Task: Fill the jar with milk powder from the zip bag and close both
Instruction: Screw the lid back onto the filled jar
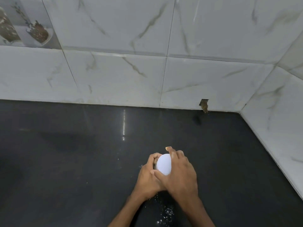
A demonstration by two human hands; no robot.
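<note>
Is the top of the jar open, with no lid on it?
No, the white lid covers the jar, with the right hand gripping its rim and the left hand holding the jar's body.

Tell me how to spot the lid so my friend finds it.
Look at the black counter below the marbled wall tiles. Near its front, a left hand and right hand hold a jar. The lid is the smooth white circle between them, unlike the scattered white specks.

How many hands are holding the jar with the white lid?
2. The left hand grips the jar from its left side; the right hand curls over the white lid from the right. Most of the jar is hidden beneath them.
</note>
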